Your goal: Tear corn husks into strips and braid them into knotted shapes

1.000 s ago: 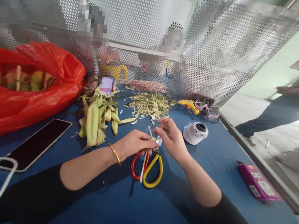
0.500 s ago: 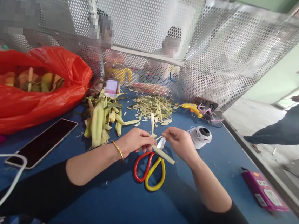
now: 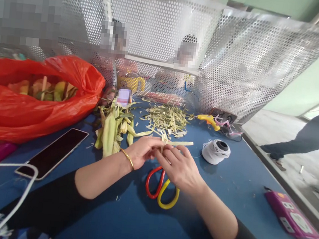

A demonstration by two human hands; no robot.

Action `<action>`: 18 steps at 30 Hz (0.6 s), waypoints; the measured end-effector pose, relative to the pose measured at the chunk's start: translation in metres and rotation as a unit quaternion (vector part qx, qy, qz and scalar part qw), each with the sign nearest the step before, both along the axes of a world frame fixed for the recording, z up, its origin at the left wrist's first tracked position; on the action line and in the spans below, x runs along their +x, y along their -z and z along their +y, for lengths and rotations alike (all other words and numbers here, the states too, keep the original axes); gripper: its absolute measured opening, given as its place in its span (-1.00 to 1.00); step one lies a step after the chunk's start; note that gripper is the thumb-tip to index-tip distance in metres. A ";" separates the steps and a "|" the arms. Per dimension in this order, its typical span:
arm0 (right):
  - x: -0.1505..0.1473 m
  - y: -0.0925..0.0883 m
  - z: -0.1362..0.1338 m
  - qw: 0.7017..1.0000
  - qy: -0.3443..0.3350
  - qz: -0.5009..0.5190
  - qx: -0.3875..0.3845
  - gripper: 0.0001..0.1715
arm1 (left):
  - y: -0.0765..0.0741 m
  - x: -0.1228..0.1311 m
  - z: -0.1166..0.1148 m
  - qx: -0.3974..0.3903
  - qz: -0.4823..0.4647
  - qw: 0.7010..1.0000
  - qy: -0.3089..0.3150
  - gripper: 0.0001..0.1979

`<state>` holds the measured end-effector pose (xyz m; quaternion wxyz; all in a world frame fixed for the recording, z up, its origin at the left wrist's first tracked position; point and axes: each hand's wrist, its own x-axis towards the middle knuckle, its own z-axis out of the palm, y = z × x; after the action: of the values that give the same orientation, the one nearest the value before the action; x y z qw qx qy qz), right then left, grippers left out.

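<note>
My left hand [image 3: 142, 153] and my right hand [image 3: 178, 165] meet over the blue table [image 3: 127, 214], both pinched on thin pale green leaf strips [image 3: 178, 143]. One strip sticks out to the right above my right hand's fingers. Scissors with one red and one yellow handle [image 3: 161, 189] lie on the table just under my right hand. A gold bangle sits on my left wrist. A pile of green leaves [image 3: 112, 128] lies behind my left hand, and a heap of cut strip scraps [image 3: 167, 118] lies beyond both hands.
A red plastic bag [image 3: 34, 96] of leaves sits at the left, a phone [image 3: 53, 152] and white cable [image 3: 13, 199] in front of it. A white thread spool [image 3: 216, 151], yellow glue gun [image 3: 208, 119] and pink boxes [image 3: 291, 215] lie right. A perforated metal screen [image 3: 238, 67] stands behind.
My right hand has moved left onto my left hand, closing over the strips above the scissors. The strip that pointed down-right now sticks out level to the right.
</note>
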<state>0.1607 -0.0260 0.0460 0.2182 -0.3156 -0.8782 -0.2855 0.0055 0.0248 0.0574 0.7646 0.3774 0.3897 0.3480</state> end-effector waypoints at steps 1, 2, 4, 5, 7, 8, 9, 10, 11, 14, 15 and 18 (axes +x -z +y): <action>-0.001 0.002 0.003 1.000 0.016 -0.016 0.002 -0.70 | 0.000 0.000 0.001 0.007 0.002 1.000 0.000 -0.85; -0.002 0.003 0.005 0.999 0.028 -0.024 0.008 -0.70 | 0.000 0.000 0.001 0.013 0.005 1.000 0.002 -0.85; -0.001 0.003 0.007 0.999 0.035 -0.022 0.021 -0.69 | 0.001 0.000 0.002 0.022 0.012 1.000 0.007 -0.83; 0.000 0.003 0.006 0.999 0.028 -0.016 0.026 -0.68 | 0.001 0.000 0.002 0.024 0.017 1.000 0.009 -0.82; 0.001 0.001 0.005 1.000 0.006 -0.002 0.030 -0.66 | 0.000 0.000 0.003 0.025 0.023 0.999 0.006 -0.83; 0.002 0.001 0.003 1.000 -0.006 0.004 0.030 -0.64 | 0.000 0.000 0.003 0.026 0.024 0.999 0.004 -0.84; 0.002 0.000 0.002 0.999 -0.019 0.009 0.030 -0.64 | 0.000 -0.001 0.003 0.025 0.023 0.999 0.000 -0.87; 0.002 0.000 0.000 0.999 -0.036 0.012 0.030 -0.64 | 0.000 -0.001 0.003 0.022 0.022 1.000 -0.004 -0.90; 0.001 -0.001 -0.002 0.998 -0.054 0.016 0.030 -0.65 | 0.000 -0.002 0.003 0.019 0.019 1.000 -0.010 -0.93; 0.000 -0.001 -0.007 0.993 -0.109 0.030 0.027 -0.71 | 0.000 -0.001 0.002 0.004 0.017 1.000 -0.021 -0.98; 0.000 -0.002 -0.008 0.992 -0.121 0.034 0.024 -0.73 | 0.000 -0.001 0.002 0.000 0.017 1.000 -0.023 -0.97; 0.001 -0.002 -0.006 0.991 -0.119 0.059 0.023 -0.73 | 0.001 0.001 0.003 -0.001 0.017 0.999 -0.030 -0.97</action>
<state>0.1615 -0.0324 0.0479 0.3094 -0.2201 -0.8881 -0.2589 0.0060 0.0275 0.0567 0.7476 0.3702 0.4143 0.3638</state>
